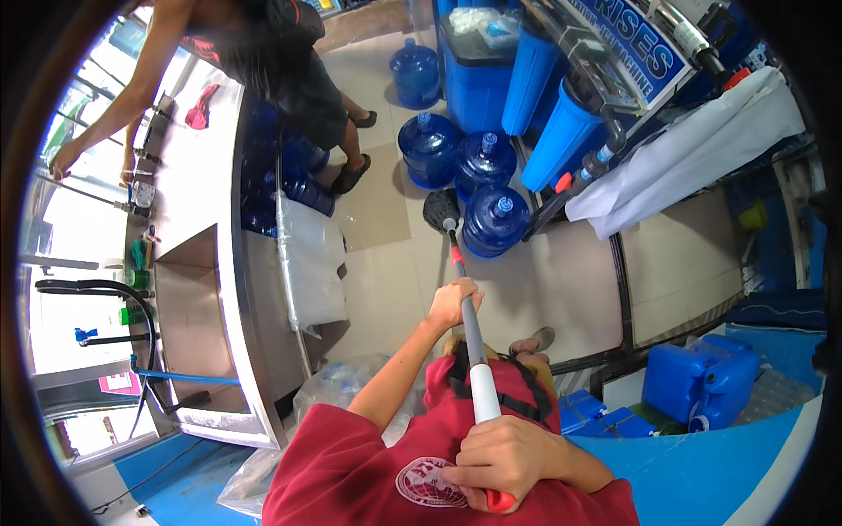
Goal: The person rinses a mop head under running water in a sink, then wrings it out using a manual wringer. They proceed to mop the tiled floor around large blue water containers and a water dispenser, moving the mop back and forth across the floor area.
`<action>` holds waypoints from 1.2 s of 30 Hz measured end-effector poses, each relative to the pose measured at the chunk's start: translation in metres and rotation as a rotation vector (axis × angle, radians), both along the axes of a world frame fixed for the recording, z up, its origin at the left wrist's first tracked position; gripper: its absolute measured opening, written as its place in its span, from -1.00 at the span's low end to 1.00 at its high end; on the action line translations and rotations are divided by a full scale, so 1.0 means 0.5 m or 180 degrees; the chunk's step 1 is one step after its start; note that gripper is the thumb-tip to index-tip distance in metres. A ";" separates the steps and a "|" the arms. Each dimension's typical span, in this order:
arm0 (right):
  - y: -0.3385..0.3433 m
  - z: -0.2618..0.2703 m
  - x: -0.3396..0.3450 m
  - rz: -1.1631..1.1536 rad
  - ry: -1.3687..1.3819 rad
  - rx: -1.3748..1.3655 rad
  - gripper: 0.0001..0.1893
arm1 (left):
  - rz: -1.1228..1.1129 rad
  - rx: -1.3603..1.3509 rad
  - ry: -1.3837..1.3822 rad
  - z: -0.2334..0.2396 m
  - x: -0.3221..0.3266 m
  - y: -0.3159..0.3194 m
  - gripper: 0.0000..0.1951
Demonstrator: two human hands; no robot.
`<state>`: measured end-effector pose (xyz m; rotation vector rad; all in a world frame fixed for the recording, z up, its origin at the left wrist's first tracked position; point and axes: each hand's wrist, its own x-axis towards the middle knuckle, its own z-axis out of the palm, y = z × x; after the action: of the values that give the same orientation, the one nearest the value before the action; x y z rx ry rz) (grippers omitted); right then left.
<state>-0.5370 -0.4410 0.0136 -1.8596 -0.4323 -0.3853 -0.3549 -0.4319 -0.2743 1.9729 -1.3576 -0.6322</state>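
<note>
A mop with a grey shaft slants up from my body to the tiled floor. My left hand is wrapped around the middle of the shaft. Lower down, against my red shirt, my right hand grips the white upper handle close to its red end cap. The dark mop head rests on the floor. Right beside it stand several blue water jugs, among them a front jug, a left jug and a middle jug.
A person stands at the steel sink counter on the left, arm stretched over it. Plastic sheeting hangs off a rail. Blue filter housings and a white cloth line the right. Blue containers sit lower right.
</note>
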 end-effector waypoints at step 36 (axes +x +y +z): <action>-0.099 0.168 -0.169 -0.1257 -0.0161 -0.0078 -0.72 | -0.1675 0.0363 0.0611 0.082 -0.309 -0.126 -0.81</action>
<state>-0.6216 -0.4907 0.0978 -1.9616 -0.0993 -0.6954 -0.5093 -0.4948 -0.2334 1.5828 -1.7580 -1.1302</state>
